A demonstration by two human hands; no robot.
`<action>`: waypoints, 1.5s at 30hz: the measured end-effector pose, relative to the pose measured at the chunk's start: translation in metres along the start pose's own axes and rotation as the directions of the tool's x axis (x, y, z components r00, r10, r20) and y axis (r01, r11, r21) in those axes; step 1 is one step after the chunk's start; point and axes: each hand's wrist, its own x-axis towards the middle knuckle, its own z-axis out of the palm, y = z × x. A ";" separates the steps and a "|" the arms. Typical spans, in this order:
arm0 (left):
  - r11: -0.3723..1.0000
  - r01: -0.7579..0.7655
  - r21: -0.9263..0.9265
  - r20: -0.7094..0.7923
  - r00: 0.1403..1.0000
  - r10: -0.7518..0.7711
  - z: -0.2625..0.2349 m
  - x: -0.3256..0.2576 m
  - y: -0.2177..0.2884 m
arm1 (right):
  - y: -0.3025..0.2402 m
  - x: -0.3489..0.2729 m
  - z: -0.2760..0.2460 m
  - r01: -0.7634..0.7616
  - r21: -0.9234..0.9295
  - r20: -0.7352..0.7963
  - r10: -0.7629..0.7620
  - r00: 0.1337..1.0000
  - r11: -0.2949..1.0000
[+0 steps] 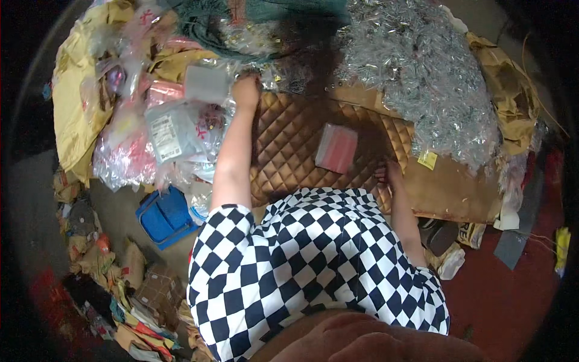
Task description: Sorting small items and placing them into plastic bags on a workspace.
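A brown quilted mat (pixel 289 145) with diamond stitching lies in front of me. On it rests a flat pack (pixel 338 148), pink with a pale clear strip along one side. My left hand (pixel 246 92) reaches to the mat's far left corner, beside a stack of clear plastic sleeves (pixel 207 84); its fingers are hidden in shadow, so what it may hold does not show. My right hand (pixel 389 174) is at the mat's near right part, with fingers loosely bent and a little apart. Nothing shows in it, and the pink pack is apart from it.
Shiny clear-wrapped pieces (pixel 416 72) heap up at the far right, near a yellow tag (pixel 427 158). Plastic bags and a grey labelled mailer (pixel 175 133) crowd the left. A blue plastic bin (pixel 166 217) stands on the floor; dark green fabric (pixel 259 27) lies at the back.
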 end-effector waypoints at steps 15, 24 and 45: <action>-0.131 0.412 -0.902 0.430 0.819 -0.381 -0.018 -0.016 0.016 | -0.258 0.079 0.195 0.360 -0.859 0.494 -0.773 0.398 -0.363; 0.465 0.243 -0.851 0.273 0.962 -0.002 -0.029 -0.017 0.094 | -0.286 0.044 0.185 0.616 -0.720 0.557 -0.796 0.237 -0.320; -0.234 0.829 -0.507 0.824 0.546 0.149 -0.002 -0.112 0.170 | -0.069 0.057 -0.115 0.349 -0.524 -0.474 -0.606 0.639 0.777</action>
